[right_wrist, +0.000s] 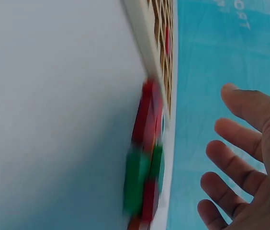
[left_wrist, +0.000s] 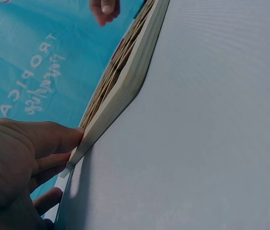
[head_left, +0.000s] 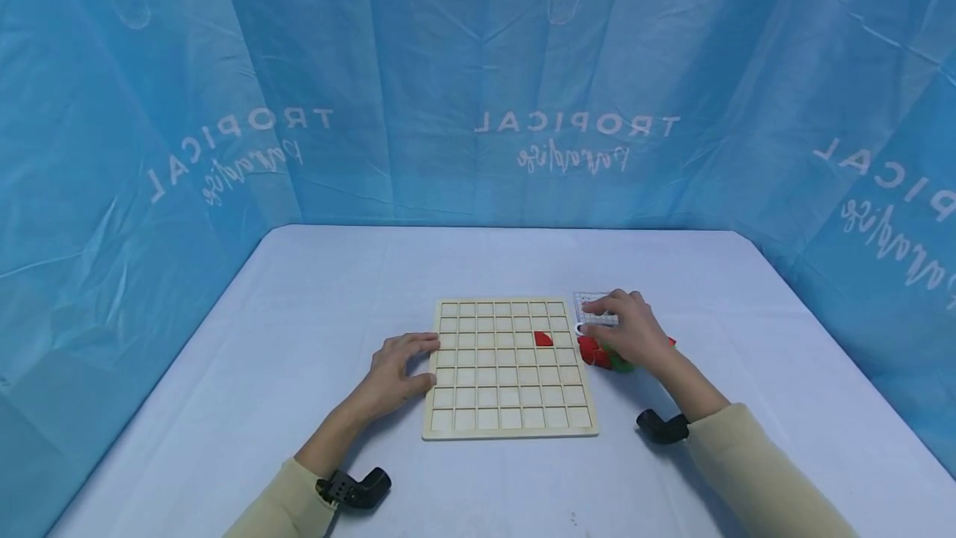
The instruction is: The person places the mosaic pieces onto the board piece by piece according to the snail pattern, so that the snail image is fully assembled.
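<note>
My left hand (head_left: 392, 374) touches the left edge of a square wooden grid board (head_left: 510, 437) with its thumb and fingertips, the fingers spread along the rim. One red piece with a rounded corner (head_left: 543, 339) lies in a cell toward the board's upper right. Over a small heap of pieces right of the board is my right hand (head_left: 629, 332), its fingers parted and nothing between them. Red pieces (head_left: 593, 353) and green pieces (head_left: 621, 364) make up the heap, partly hidden by the hand. In the right wrist view, the thick green block (right_wrist: 136, 179) is blurred.
A printed card (head_left: 587, 299) lies beyond the heap, partly under the right hand in the head view. By the board's right edge is a small white ring shape (head_left: 578, 328). A white-covered table (head_left: 336, 272) carries everything, with blue curtains (head_left: 418, 173) around it.
</note>
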Action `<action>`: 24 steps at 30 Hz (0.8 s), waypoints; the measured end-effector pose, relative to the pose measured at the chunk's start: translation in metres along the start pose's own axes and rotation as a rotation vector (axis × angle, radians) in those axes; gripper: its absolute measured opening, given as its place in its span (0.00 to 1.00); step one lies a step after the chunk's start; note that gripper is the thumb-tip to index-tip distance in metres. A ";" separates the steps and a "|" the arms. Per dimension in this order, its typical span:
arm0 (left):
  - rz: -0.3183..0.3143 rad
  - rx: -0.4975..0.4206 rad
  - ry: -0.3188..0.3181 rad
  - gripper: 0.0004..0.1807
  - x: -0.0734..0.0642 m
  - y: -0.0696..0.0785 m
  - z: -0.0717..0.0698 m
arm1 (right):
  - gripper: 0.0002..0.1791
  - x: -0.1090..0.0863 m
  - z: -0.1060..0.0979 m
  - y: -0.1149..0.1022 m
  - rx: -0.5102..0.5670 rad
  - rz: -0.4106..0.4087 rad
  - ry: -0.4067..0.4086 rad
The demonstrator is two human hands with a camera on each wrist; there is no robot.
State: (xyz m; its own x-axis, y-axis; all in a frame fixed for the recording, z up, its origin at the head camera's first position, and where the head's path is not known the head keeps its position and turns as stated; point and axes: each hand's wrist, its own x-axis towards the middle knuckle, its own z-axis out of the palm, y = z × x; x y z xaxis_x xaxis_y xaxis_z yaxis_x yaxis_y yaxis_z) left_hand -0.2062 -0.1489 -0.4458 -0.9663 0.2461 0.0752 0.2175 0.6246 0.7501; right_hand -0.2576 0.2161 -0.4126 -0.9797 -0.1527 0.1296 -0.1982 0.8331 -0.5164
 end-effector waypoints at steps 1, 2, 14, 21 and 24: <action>0.002 0.003 0.001 0.27 0.000 0.000 0.000 | 0.23 -0.003 -0.004 0.005 -0.008 0.017 0.005; 0.003 0.004 0.000 0.27 0.000 0.000 0.000 | 0.23 -0.005 -0.007 0.011 -0.015 0.026 0.011; 0.015 0.009 -0.001 0.27 0.000 -0.002 0.000 | 0.22 -0.029 -0.033 0.059 -0.062 0.104 0.029; 0.008 0.011 0.003 0.27 0.000 -0.001 0.000 | 0.21 -0.032 -0.034 0.074 -0.114 0.088 0.029; 0.010 0.010 0.002 0.27 0.000 -0.001 0.000 | 0.20 -0.032 -0.033 0.075 -0.130 0.083 0.019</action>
State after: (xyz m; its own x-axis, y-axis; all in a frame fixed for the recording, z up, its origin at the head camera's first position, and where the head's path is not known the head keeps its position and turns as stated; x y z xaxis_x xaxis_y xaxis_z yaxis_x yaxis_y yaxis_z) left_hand -0.2065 -0.1496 -0.4466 -0.9645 0.2505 0.0837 0.2280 0.6295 0.7428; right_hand -0.2401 0.3012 -0.4275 -0.9917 -0.0715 0.1071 -0.1097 0.9043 -0.4126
